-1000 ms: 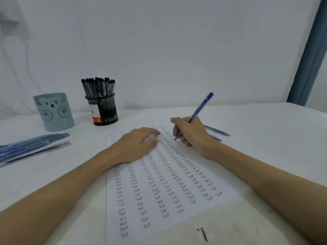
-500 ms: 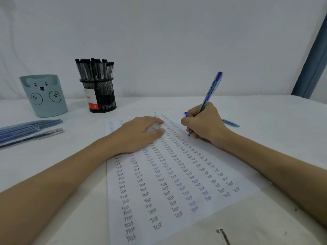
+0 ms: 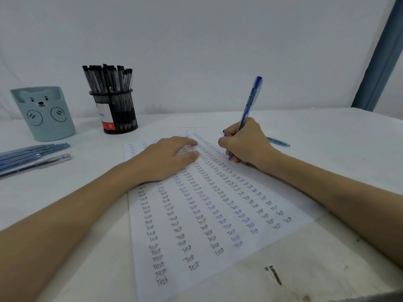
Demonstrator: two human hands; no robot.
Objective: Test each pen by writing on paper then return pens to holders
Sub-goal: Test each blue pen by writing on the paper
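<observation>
fingers: right hand [image 3: 246, 144] fingers [image 3: 226, 141] curled round blue pen [image 3: 250, 101], tip down on paper; left hand [image 3: 168, 158] fingers [image 3: 187, 141] flat, holding nothing, pinning sheet against sliding
worktop [image 3: 327, 136]: white, carries everything
paper [image 3: 196, 225]: angled to suit writing arm, columns of "Test", nearly full
bear holder [image 3: 45, 114]: far left, looks empty, likely for the blue ones
mesh holder [image 3: 117, 114]: packed with black pens [image 3: 109, 77], upright
loose blue pens [image 3: 32, 153]: left, flat, unclear whether tested
spare pen [image 3: 278, 141]: behind right hand

Desk/study spot: pen holders [image 3: 113, 110], paper [image 3: 207, 225], white wall.
</observation>
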